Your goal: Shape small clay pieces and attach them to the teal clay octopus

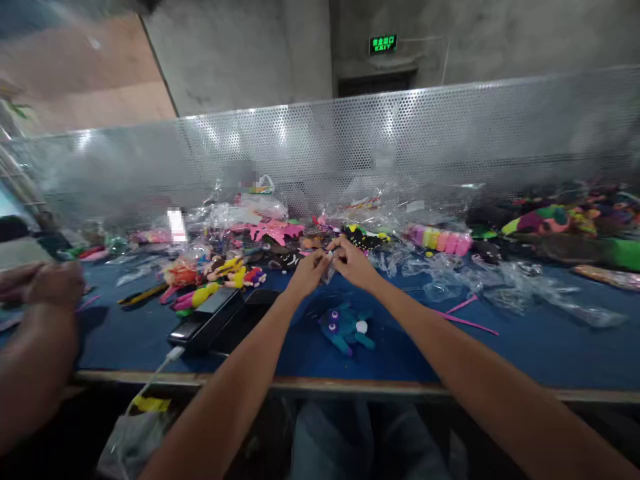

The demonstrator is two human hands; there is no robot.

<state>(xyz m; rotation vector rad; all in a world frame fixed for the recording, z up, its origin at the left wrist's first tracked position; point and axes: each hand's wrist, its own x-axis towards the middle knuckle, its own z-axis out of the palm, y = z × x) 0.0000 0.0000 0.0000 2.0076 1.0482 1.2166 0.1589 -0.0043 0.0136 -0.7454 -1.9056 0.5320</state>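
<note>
Blue desk (300,350): left hand (307,272), right hand (354,264) pinch clear plastic (329,272), nearly closed; teal toy (347,327) lies crosswise on near side, slightly closer to right.

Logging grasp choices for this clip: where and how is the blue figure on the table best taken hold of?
Probably the middle of the blue figure, between its eyes and white spot, pinched lightly from above: it lies low on the table, limbs splayed outward, so the body looks the broadest part to grip.
</note>
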